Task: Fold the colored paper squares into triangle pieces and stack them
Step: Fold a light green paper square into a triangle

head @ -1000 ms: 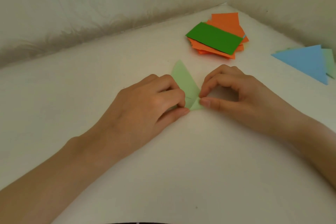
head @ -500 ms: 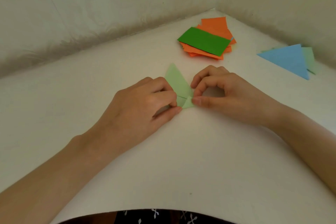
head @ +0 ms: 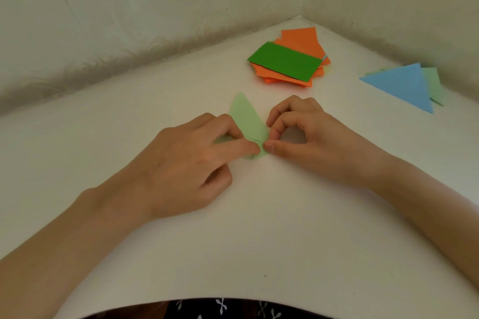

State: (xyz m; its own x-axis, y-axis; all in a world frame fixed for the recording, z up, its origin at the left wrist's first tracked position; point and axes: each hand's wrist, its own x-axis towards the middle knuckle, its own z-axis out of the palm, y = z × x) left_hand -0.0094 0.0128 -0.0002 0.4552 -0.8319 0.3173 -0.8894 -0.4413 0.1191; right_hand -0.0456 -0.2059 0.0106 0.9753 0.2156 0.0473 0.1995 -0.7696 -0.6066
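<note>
Paper (head: 247, 122), pale green and partly folded, lies flat on the white table (head: 259, 228) between the two hands, near the middle of the view. Its long point aims away from the person, and its lower end sits under the fingertips.

The left hand (head: 186, 163) rests on the paper's lower left part. Its index finger lies almost straight across the fold and presses it down to the table, with the tip close to the right thumb. The next fingers are bent, their tips at the paper's left edge, and a sliver of green shows between them. The left thumb is tucked low beside the palm, off the paper.

The right hand (head: 316, 142) meets the paper at its lower right corner. Thumb and index finger curl toward each other in a ring and pinch that corner between their tips. The other fingers curl behind them, just above the table.

Farther back, near the corner of the walls (head: 155, 8), orange sheets (head: 300, 39) lie in a loose pile with a dark green sheet (head: 285, 62) flat on top. Well to the right, a blue triangle (head: 399, 83) lies on the table and overlaps a pale green triangle (head: 434, 83), whose edge shows past its right side. Both piles are well apart from the hands.

At the bottom edge, dark cloth (head: 233, 308) with small white marks shows below the table's rim.
</note>
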